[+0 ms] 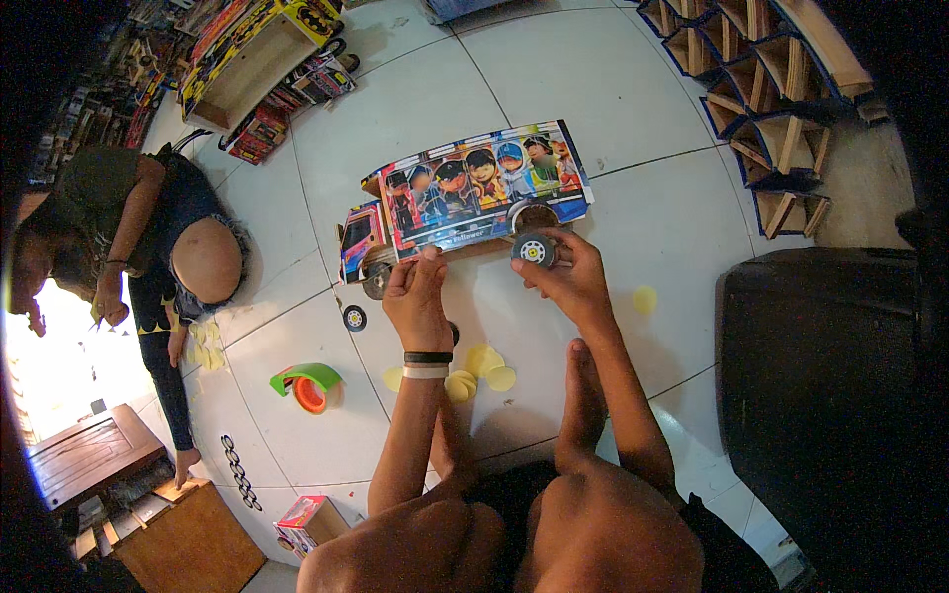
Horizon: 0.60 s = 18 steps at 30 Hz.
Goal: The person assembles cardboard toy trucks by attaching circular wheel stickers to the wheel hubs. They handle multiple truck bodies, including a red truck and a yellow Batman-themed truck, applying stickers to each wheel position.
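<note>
A toy truck [473, 193] with cartoon figures printed along its side lies on the tiled floor in front of me, its cab pointing left. My right hand [573, 282] holds a small black toy wheel [534, 251] with a pale, yellow-centred hub, close to the truck's rear wheel arch. The fingers of my left hand [419, 296] are pinched together by the truck's lower edge; what they hold, if anything, I cannot make out. Another wheel [376, 281] sits under the cab. A wheel-patterned disc [354, 317] lies on the floor just left of it.
Pale yellow discs [483, 360] lie between my feet. A tape roll in a green-and-orange dispenser [308, 387] stands left, near a printed strip [240, 472]. Another person [129, 227] sits at left. Wooden truck bodies [267, 74] and frames [761, 89] stand behind; a black container [820, 356] is right.
</note>
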Each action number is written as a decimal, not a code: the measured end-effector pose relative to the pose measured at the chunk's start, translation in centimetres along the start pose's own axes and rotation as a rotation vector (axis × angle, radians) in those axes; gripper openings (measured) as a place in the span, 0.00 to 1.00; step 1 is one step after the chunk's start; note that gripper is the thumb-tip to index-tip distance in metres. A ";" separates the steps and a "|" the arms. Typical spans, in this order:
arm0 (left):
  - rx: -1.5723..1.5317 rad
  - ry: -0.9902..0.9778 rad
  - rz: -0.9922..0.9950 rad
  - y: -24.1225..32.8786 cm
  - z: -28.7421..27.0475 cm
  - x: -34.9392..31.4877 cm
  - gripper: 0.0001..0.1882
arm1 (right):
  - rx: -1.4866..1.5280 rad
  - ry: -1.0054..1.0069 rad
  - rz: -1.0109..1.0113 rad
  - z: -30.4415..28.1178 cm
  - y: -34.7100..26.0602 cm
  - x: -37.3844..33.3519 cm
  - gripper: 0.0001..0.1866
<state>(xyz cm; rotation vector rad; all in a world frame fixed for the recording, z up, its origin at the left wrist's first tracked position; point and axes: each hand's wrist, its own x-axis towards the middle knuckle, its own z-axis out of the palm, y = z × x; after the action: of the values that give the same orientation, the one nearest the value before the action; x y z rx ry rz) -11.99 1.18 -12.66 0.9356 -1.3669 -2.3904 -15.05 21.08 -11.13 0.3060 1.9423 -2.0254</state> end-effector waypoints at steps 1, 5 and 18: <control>0.004 -0.004 0.004 0.0 0.1 0.2 0.11 | -0.016 0.008 -0.021 0.2 0.1 0.1 0.26; -0.015 -0.017 -0.038 0.1 0.0 0.4 0.11 | -0.056 0.063 -0.018 0.9 0.6 0.8 0.17; -0.219 -0.106 -0.022 -0.2 -0.1 -0.5 0.18 | 0.021 -0.287 0.209 -3.1 -0.9 1.8 0.24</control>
<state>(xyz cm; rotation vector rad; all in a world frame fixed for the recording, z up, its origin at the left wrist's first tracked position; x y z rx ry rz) -11.55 1.45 -12.62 0.7792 -1.1032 -2.5749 -17.21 24.01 -11.12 0.2004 1.6449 -1.8430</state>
